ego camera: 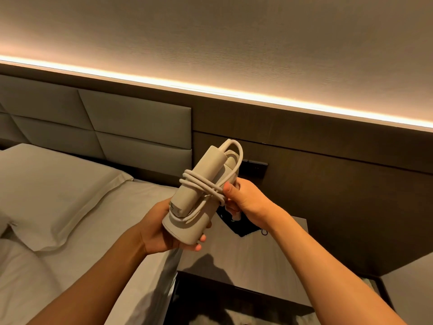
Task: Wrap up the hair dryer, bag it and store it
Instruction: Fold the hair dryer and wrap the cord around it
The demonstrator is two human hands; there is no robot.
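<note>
A folded beige hair dryer (199,195) is held up in front of me, above the gap between bed and nightstand. Its white cord (201,184) is wound round the body in several loops, with a loop arching over the top end. My left hand (164,233) grips the dryer's lower end from underneath. My right hand (243,198) holds the cord at the dryer's right side, thumb pressing the loops; the plug end pokes out below the fingers. A black drawstring bag (236,225) lies on the nightstand (269,259), partly hidden behind the dryer and my right hand.
A bed (70,266) with white sheet and pillow (54,193) fills the left. A padded headboard (131,127) and dark wall panel with a black switch plate (255,168) stand behind. A dark open compartment (222,301) lies below the nightstand top.
</note>
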